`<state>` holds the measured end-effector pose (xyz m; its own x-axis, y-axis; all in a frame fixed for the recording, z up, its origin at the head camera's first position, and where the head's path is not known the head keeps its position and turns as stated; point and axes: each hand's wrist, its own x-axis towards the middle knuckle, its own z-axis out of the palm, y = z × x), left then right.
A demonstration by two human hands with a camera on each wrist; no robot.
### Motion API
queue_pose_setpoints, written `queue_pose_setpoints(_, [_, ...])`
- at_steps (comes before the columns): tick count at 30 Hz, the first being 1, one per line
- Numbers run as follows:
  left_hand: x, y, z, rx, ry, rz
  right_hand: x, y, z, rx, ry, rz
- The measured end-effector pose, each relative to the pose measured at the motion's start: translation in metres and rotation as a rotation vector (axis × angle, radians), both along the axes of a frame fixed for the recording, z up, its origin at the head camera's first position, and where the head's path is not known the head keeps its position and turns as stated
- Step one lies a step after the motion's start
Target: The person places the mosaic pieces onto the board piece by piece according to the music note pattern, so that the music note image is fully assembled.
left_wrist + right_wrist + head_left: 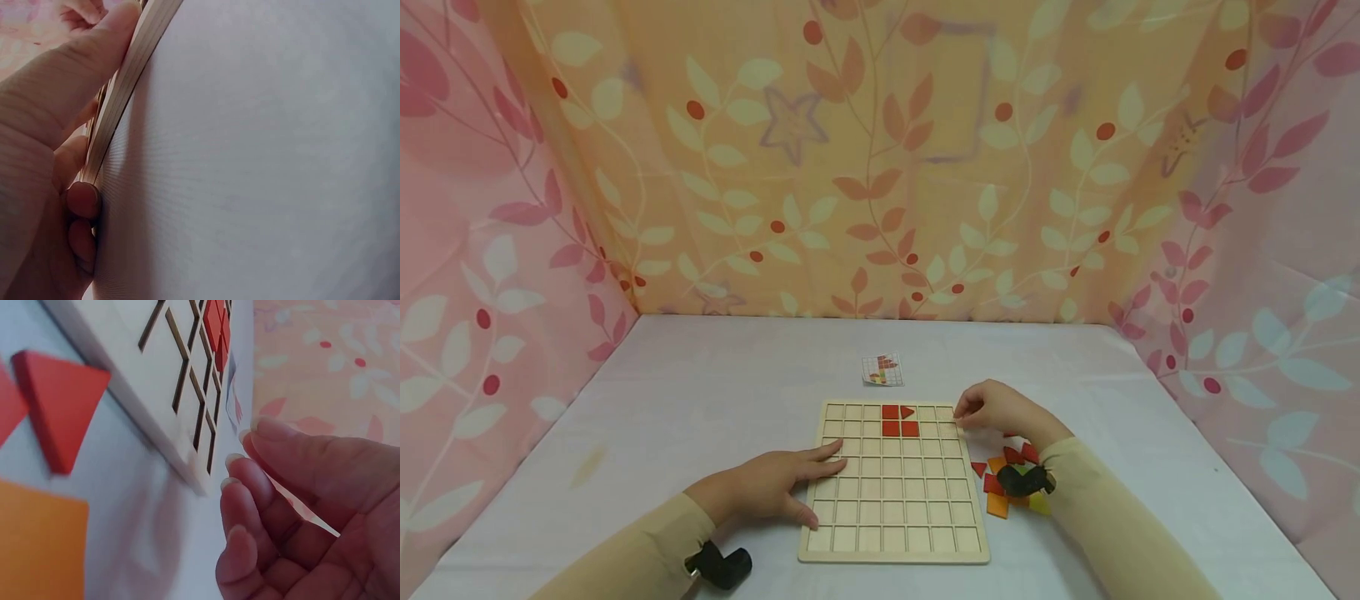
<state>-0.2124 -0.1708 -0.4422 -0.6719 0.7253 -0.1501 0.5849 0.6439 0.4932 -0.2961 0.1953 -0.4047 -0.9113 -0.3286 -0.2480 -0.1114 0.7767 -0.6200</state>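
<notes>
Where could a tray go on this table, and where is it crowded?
Free: white tabletop left of the board, beyond the left hand; also right of the right sleeve. Crowded: beside the board's right edge, where loose tiles cluster.

I see a white-covered worktop point(722, 367) enclosed by patterned cloth: an orange-yellow curtain point(955, 200) of leaves and red dots behind the worktop, pink leafy drapes point(467, 217) to its left and right, all softly lit.
</notes>
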Motion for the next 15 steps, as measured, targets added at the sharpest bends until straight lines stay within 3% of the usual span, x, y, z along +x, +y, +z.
queue_pose_setpoints(2, [0.0, 0.0, 0.0, 0.001, -0.003, 0.0, 0.004, 0.005, 0.002, 0.003, -0.027, -0.007])
queue_pose_setpoints(9, [0.0, 0.0, 0.0, 0.018, -0.016, -0.005, 0.018, 0.018, 0.002, -0.007, -0.042, 0.094])
queue_pose_setpoints(15, [0.0, 0.001, 0.001, 0.018, -0.004, -0.007, 0.03, 0.025, -0.007, -0.033, -0.124, 0.092])
